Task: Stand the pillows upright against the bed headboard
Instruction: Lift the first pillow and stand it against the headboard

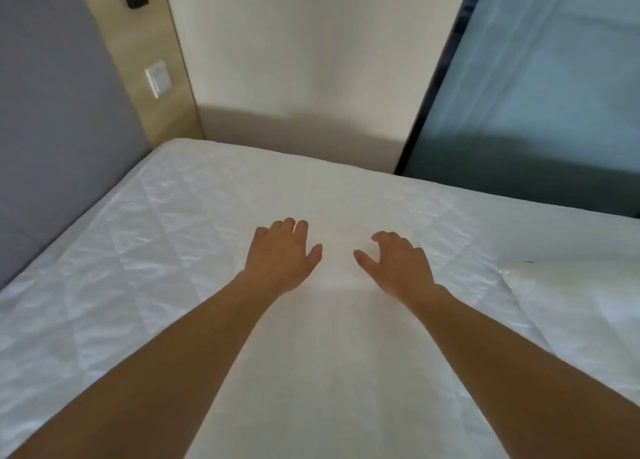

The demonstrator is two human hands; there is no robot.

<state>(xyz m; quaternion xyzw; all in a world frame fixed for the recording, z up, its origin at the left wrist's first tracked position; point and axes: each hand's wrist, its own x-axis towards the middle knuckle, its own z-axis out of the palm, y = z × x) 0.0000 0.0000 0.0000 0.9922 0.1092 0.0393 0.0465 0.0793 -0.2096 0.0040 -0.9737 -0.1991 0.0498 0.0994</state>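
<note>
White pillow (332,320) lies flat on the quilted bed (138,250) under both hands; left hand (282,256) and right hand (398,268) rest on it, fingers (299,228) spread wide, gripping nothing.

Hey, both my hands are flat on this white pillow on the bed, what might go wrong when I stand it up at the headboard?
1. The left hand and right hand rest open on the smooth white pillow, gripping nothing, so it may slip.
2. The grey padded headboard is far left, so a long carry could let it sag.
3. The glossy quilted mattress cover looks slick, so the base may slide out.
</note>
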